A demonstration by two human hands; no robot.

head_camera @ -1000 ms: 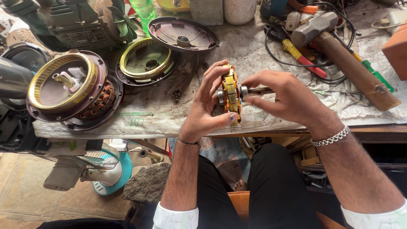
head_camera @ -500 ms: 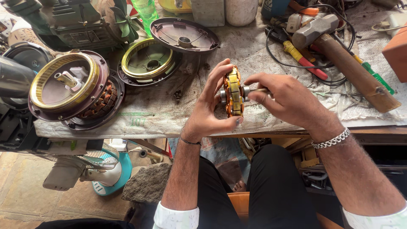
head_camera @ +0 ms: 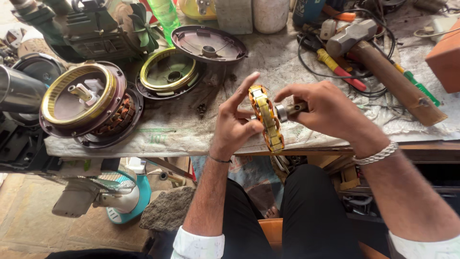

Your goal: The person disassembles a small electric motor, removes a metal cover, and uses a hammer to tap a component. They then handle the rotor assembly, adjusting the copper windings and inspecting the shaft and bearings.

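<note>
A round motor stator (head_camera: pixel 266 118) with yellow-taped copper windings is held edge-on above the front edge of the workbench (head_camera: pixel 182 129). My left hand (head_camera: pixel 235 122) grips its left face, the index finger raised past the rim. My right hand (head_camera: pixel 322 106) holds the metal shaft (head_camera: pixel 289 110) that sticks out of its right side. A metal bracelet sits on my right wrist.
On the bench's left lie an open fan motor housing with a gold ring (head_camera: pixel 82 98), a round cover (head_camera: pixel 168 73) and a dark cover plate (head_camera: pixel 209 44). A hammer (head_camera: pixel 383 67), pliers (head_camera: pixel 335 66), a green screwdriver and black cable lie at the right. A small fan (head_camera: pixel 115 196) stands on the floor.
Both hands have turned the stator slightly, and the view has shifted a little. The left index finger has lifted further off the rim.
</note>
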